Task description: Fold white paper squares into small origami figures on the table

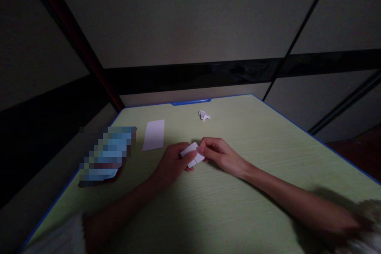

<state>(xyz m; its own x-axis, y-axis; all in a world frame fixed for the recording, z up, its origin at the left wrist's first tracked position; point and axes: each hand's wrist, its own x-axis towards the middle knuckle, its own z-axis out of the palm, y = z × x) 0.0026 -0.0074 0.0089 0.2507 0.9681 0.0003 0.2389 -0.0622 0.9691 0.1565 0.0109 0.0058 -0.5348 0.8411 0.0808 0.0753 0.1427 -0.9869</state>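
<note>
The folded paper [197,159], likely light and easily creased, is gripped by left hand [173,161] and right hand [220,154], best at edges.

Tabletop [268,147]: matt, fine wood-grain look. Far edge strip [192,102]: plastic in appearance, smooth, slight sheen. Central folded packet [189,149]: paper, matt, smooth between creases. Flat sheet [154,135], left: paper, smooth, matt. Far folded figure [204,115]: paper, matt, sharply creased. Far panels [190,16]: matt, finely textured. Dark band [190,77] across them: glossy, reflective. Near right cuff [367,226]: cloth, fleecy, rough. Left pixelated item [110,154]: finish indeterminable.
</note>
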